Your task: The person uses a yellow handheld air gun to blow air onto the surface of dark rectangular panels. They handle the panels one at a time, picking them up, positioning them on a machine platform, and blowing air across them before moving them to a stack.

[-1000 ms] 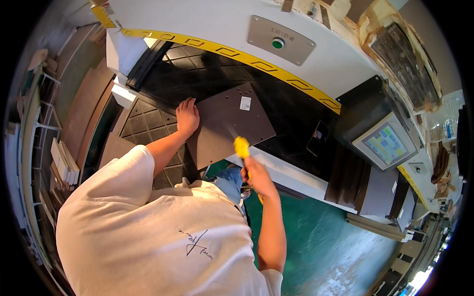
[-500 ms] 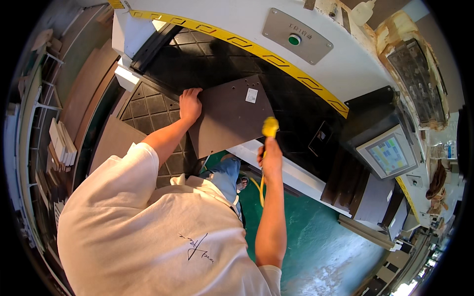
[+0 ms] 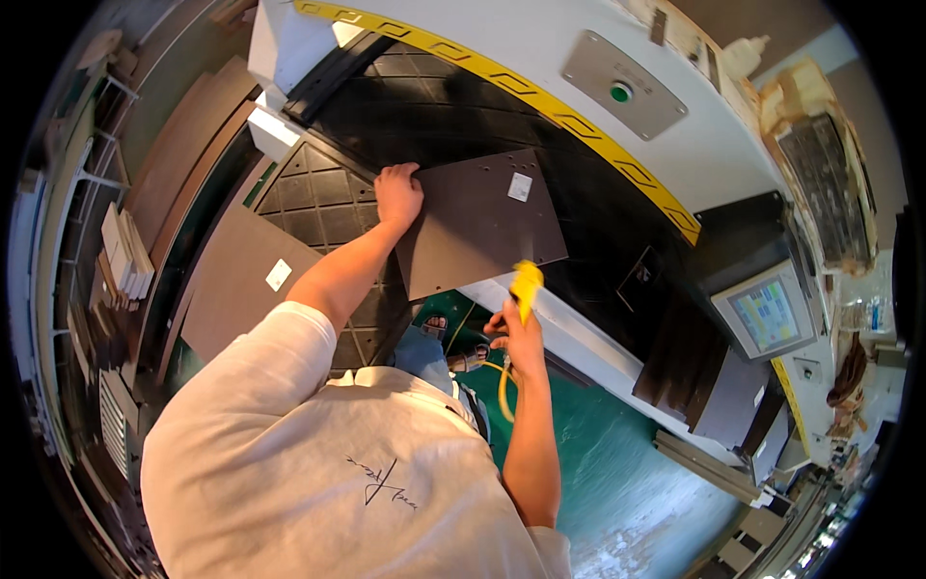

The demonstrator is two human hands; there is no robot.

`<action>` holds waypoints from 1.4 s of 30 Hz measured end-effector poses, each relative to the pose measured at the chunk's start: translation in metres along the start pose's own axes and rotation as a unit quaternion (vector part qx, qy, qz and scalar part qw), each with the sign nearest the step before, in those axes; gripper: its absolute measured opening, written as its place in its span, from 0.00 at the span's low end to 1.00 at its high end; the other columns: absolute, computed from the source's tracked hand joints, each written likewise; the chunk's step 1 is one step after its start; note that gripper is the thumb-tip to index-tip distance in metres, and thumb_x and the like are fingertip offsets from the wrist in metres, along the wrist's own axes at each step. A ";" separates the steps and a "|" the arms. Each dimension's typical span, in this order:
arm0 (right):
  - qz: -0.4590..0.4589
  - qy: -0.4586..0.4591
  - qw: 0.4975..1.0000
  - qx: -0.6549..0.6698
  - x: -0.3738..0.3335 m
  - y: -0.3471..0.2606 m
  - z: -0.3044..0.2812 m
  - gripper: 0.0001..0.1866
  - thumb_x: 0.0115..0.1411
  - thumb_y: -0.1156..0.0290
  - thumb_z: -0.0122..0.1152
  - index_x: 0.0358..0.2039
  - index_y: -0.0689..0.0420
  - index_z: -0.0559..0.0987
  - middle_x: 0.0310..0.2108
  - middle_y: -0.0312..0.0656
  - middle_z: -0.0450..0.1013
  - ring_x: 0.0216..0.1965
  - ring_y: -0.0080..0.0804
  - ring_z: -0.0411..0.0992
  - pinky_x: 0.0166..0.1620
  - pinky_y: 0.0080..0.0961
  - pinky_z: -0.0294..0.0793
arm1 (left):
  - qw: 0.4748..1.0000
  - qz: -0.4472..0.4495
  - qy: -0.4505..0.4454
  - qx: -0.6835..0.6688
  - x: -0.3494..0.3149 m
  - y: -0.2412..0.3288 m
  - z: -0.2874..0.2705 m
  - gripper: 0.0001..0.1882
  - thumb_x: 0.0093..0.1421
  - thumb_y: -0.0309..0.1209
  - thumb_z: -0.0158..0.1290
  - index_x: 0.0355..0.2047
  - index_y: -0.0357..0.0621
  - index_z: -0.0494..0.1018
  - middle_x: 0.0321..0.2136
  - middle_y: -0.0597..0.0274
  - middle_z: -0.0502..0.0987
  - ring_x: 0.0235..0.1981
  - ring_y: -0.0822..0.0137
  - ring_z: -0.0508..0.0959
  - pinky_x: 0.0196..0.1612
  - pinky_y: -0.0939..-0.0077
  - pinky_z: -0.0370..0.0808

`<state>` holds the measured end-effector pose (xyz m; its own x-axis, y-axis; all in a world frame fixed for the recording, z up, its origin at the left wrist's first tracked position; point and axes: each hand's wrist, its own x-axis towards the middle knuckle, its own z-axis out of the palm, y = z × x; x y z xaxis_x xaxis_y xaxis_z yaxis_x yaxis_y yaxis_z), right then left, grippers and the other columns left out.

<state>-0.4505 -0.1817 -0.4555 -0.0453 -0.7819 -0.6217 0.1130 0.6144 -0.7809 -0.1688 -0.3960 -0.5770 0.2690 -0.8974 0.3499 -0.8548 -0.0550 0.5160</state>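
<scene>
A dark brown drilled panel [image 3: 468,217] with a white label lies tilted across the black machine bed. My left hand [image 3: 398,195] grips its upper left edge, fingers curled over the side. In my right hand [image 3: 523,340] is a yellow air blow gun [image 3: 526,283], held upright just beyond the panel's near right corner. A yellow hose [image 3: 504,396] loops down from it beside my wrist. The gun's nozzle is blurred.
A second brown panel [image 3: 236,275] with a label rests to the left by the black gridded table [image 3: 309,188]. Across the far side runs a white machine beam [image 3: 550,87] with a yellow strip. A touchscreen [image 3: 767,309] and stacked panels [image 3: 728,396] stand at right.
The blow gun has come down and nearer to me, off the panel's right edge. My left hand keeps its hold on the panel. The whole view has shifted slightly, baring more of the left panel.
</scene>
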 end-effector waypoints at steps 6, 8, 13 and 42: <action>-0.090 0.014 0.955 -0.282 0.012 0.081 -0.007 0.12 0.66 0.69 0.61 0.46 0.61 0.82 0.34 0.41 0.78 0.37 0.29 0.79 0.30 0.24 0.77 | 0.997 0.041 0.027 -0.061 -0.022 0.000 -0.016 0.14 0.59 0.26 0.54 0.44 0.40 0.81 0.43 0.52 0.83 0.51 0.48 0.77 0.57 0.52 0.70; 0.081 0.050 0.993 -0.073 0.018 0.081 0.012 0.10 0.67 0.68 0.61 0.44 0.60 0.79 0.30 0.40 0.76 0.32 0.27 0.78 0.21 0.23 0.71 | 0.994 0.048 0.015 -0.099 -0.042 -0.001 -0.030 0.16 0.59 0.25 0.54 0.47 0.37 0.78 0.46 0.47 0.81 0.52 0.44 0.75 0.59 0.51 0.69; 0.119 0.012 0.990 0.073 0.032 0.093 0.040 0.12 0.69 0.66 0.61 0.49 0.58 0.77 0.35 0.36 0.76 0.27 0.25 0.75 0.19 0.23 0.67 | 0.990 0.056 -0.049 -0.123 -0.097 -0.002 -0.065 0.17 0.62 0.27 0.55 0.52 0.37 0.75 0.52 0.47 0.77 0.55 0.42 0.72 0.60 0.50 0.68; -0.012 0.354 0.882 0.310 -0.335 0.130 -0.129 0.14 0.65 0.80 0.61 0.51 0.58 0.75 0.37 0.35 0.76 0.32 0.26 0.76 0.34 0.25 0.78 | 0.603 0.074 -0.611 -0.507 -0.213 0.242 -0.151 0.20 0.66 0.24 0.57 0.59 0.42 0.72 0.61 0.59 0.70 0.62 0.63 0.71 0.63 0.64 0.70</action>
<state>-0.5490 0.1737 -0.3566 -0.6388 -0.3975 -0.6588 0.6144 0.2519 -0.7477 -0.3663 -0.1523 -0.4088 -0.8343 -0.5472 -0.0672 0.0492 -0.1953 0.9795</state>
